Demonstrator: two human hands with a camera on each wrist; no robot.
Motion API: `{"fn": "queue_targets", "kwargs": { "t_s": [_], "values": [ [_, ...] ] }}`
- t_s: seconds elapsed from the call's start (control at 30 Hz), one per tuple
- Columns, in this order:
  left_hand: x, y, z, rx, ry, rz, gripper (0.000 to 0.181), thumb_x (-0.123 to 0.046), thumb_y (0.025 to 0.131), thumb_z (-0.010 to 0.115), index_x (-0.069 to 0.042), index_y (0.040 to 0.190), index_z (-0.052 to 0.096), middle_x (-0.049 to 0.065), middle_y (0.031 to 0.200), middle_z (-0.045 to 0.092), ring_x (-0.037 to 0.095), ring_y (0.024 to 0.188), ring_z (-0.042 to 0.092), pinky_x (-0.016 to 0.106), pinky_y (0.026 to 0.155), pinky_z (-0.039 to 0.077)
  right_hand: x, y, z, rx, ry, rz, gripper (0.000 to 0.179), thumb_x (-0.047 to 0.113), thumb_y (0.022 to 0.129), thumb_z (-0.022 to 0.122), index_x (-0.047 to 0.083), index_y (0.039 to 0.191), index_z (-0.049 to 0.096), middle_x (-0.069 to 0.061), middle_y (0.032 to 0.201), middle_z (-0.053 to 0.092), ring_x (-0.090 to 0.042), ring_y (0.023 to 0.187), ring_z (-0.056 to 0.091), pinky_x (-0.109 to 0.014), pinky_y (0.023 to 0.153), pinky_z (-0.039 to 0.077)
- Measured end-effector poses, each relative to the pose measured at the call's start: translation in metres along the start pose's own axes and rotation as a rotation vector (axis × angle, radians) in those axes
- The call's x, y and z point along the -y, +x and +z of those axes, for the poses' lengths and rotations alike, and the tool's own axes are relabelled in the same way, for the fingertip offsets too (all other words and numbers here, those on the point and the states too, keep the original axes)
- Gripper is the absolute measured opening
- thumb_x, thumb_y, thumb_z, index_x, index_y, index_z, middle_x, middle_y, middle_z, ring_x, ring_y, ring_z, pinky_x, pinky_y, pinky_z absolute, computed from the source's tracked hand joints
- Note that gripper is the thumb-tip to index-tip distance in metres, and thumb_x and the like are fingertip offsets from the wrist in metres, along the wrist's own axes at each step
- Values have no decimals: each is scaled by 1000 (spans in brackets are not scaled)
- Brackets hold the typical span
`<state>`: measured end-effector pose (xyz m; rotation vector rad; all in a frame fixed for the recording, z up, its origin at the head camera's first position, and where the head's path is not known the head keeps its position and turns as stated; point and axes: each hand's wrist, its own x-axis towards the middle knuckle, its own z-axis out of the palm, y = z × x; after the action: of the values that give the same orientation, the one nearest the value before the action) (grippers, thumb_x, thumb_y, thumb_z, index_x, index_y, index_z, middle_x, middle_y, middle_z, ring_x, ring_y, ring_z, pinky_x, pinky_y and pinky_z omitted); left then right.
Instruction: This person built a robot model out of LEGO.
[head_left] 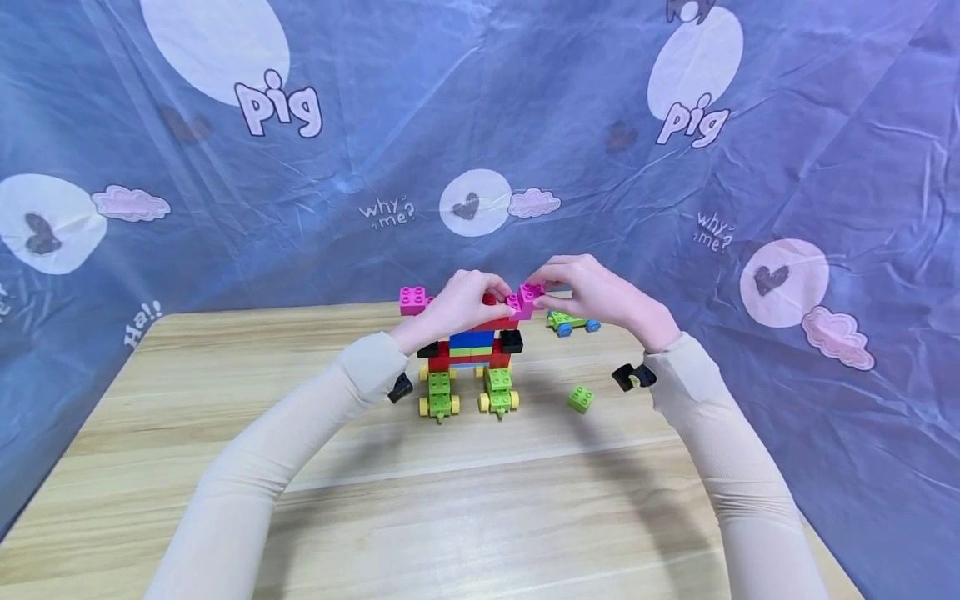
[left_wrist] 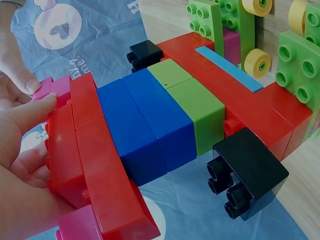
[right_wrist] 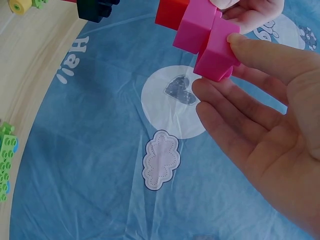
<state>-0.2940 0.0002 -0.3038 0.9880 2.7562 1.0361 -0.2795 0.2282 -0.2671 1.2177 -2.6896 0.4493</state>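
Observation:
A toy figure of stacked building bricks (left_wrist: 145,125), with red, blue and green blocks in its body, stands on two green wheeled bases (head_left: 438,396). My left hand (head_left: 467,302) grips its red top, with the thumb on a pink brick (left_wrist: 61,91) there. At the figure's upper right, my right hand (head_left: 592,287) pinches an outer pink brick (right_wrist: 217,52) between thumb and fingers. That brick sits against another pink brick (right_wrist: 195,27) beside the red one. A matching pink brick (head_left: 412,301) sticks out on the left side. Black bricks (left_wrist: 250,175) jut from both sides of the body.
A loose green brick (head_left: 580,399) lies on the wooden table (head_left: 480,517) right of the figure. Near my right sleeve is a black arched piece (head_left: 633,377). A green wheeled base (head_left: 572,323) with blue wheels stands behind, before a blue printed cloth (head_left: 360,150).

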Motion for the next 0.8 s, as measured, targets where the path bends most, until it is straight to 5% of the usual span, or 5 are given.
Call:
{"fn": "queue_targets", "kwargs": {
  "t_s": [0.8],
  "values": [
    [-1, 1, -1, -7, 4, -4, 31, -25, 90, 74, -5, 114, 72, 10, 110, 75, 22, 103, 70, 33, 96, 57, -9, -10, 5, -49, 90, 41, 29, 12, 91, 72, 1, 118, 69, -13, 110, 73, -23, 96, 71, -42, 85, 61]
  ]
}}
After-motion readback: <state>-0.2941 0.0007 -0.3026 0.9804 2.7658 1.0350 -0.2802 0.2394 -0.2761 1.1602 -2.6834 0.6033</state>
